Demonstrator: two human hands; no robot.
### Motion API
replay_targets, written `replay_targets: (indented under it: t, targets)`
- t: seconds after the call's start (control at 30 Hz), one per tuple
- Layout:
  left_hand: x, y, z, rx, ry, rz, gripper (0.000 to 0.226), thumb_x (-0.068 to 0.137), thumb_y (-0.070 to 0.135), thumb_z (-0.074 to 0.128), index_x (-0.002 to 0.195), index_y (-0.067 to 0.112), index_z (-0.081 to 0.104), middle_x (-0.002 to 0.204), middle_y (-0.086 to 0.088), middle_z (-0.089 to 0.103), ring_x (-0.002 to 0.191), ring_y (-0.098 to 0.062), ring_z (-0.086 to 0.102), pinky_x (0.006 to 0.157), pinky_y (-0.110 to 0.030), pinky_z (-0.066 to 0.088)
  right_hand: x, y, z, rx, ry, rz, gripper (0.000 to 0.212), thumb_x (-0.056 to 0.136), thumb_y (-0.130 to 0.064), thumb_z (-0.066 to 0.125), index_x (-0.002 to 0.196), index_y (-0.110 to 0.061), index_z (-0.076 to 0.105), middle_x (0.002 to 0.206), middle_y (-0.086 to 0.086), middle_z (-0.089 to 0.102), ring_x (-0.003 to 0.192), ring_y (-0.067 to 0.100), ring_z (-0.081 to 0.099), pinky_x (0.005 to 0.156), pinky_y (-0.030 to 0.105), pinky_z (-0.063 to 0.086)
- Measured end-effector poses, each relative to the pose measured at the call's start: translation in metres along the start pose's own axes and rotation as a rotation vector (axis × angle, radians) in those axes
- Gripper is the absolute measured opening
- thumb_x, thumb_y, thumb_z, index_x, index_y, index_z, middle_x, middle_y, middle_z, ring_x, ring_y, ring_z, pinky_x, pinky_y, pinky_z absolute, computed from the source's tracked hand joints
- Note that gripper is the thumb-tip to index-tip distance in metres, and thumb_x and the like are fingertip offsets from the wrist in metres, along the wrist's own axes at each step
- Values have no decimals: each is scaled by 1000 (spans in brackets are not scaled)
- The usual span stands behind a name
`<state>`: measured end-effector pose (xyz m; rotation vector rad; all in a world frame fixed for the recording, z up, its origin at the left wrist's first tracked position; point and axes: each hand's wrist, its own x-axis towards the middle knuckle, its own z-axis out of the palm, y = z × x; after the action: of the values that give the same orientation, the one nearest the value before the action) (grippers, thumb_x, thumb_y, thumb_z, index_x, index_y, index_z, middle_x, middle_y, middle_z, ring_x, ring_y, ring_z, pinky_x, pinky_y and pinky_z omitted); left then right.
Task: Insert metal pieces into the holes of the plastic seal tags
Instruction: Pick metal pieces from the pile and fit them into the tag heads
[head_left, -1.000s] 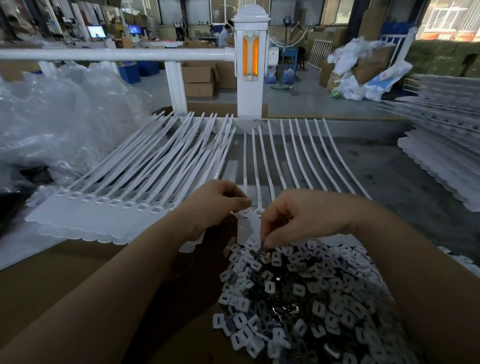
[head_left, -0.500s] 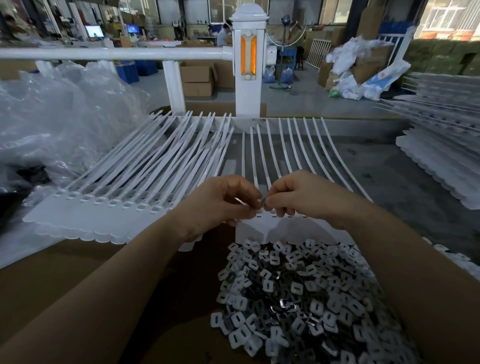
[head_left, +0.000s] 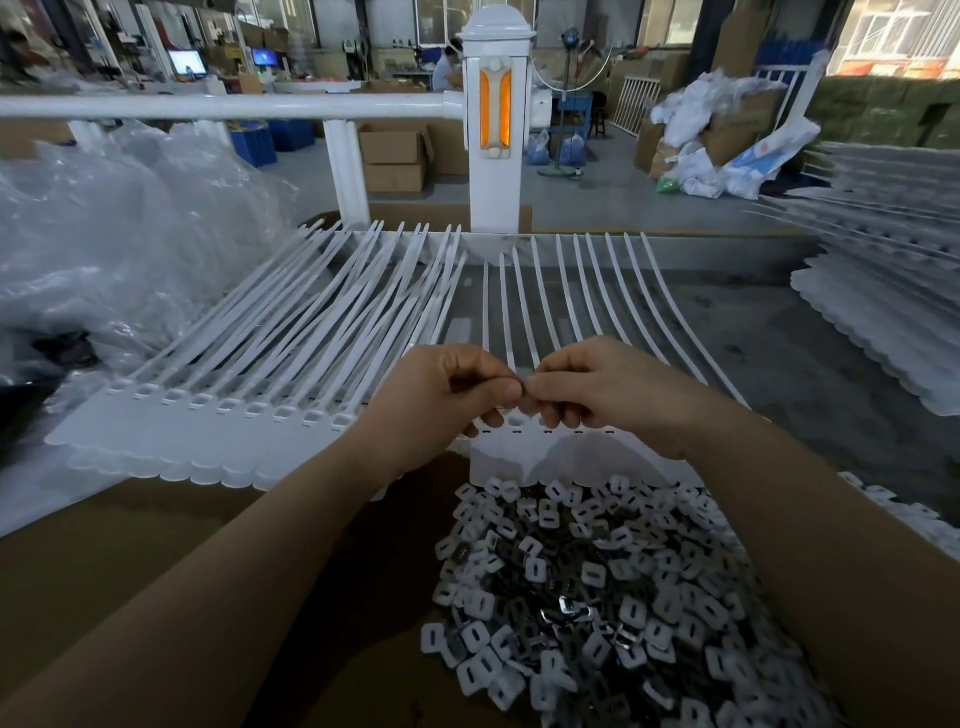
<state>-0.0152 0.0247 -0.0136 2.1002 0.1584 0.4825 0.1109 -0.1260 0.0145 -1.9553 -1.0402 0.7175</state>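
My left hand (head_left: 441, 400) and my right hand (head_left: 597, 389) meet fingertip to fingertip just above the heads of a white sheet of seal tags (head_left: 561, 457). Both hands have curled fingers and pinch one small metal piece between them, almost wholly hidden by the fingertips. The sheet's straps fan away from me toward the far edge. Below my right forearm lies a heap of metal pieces (head_left: 597, 597) mixed with white plastic squares.
A pile of tag sheets (head_left: 218, 431) lies to the left, another stack (head_left: 893, 332) at the right. The heap sits in a brown cardboard box (head_left: 104, 545). Clear plastic bags (head_left: 104, 234) bulge at the left. A white railing post (head_left: 493, 130) stands behind.
My right hand rose from the heap with a metal piece and met my left hand above the tag heads. The fingertips have since closed together over the piece.
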Motion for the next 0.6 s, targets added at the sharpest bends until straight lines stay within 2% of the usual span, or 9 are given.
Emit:
replay_targets:
  t: [0.13, 0.23, 0.33, 0.47, 0.6]
  targets:
    - [1, -1, 0, -205, 40, -188, 9, 94, 17, 64, 88, 16, 71, 82, -1, 75, 65, -9, 67, 50, -18, 49, 4, 3, 1, -3, 101, -16, 6, 89, -22, 67, 86, -20, 72, 68, -6, 69, 55, 0, 56, 50, 12, 41]
    - [2, 0, -1, -389, 64, -279, 8, 92, 17, 65, 91, 13, 71, 83, -3, 75, 67, -10, 68, 51, -18, 49, 4, 3, 1, 24, 133, -44, 4, 88, -21, 69, 88, -20, 72, 75, -3, 73, 55, -1, 57, 48, 10, 40]
    - [3, 2, 2, -434, 37, -282, 8, 92, 16, 65, 90, 11, 71, 86, -5, 76, 70, -12, 71, 54, -17, 51, 3, 2, 1, 51, 127, -66, 5, 88, -22, 69, 88, -19, 73, 78, 0, 73, 56, -1, 57, 47, 9, 40]
    - [3, 4, 4, -425, 1, -268, 8, 94, 16, 63, 90, 12, 70, 89, -7, 76, 75, -15, 72, 56, -18, 51, 2, 0, 2, 50, 116, -90, 9, 90, -20, 66, 84, -16, 72, 68, -5, 70, 54, -2, 55, 47, 9, 40]
    - [2, 3, 3, -467, 26, -286, 14, 96, 11, 59, 88, 12, 71, 81, -6, 74, 58, -13, 64, 47, -20, 46, 3, 1, 4, 72, 135, -74, 11, 91, -20, 65, 83, -14, 70, 59, -8, 64, 51, -1, 54, 46, 10, 39]
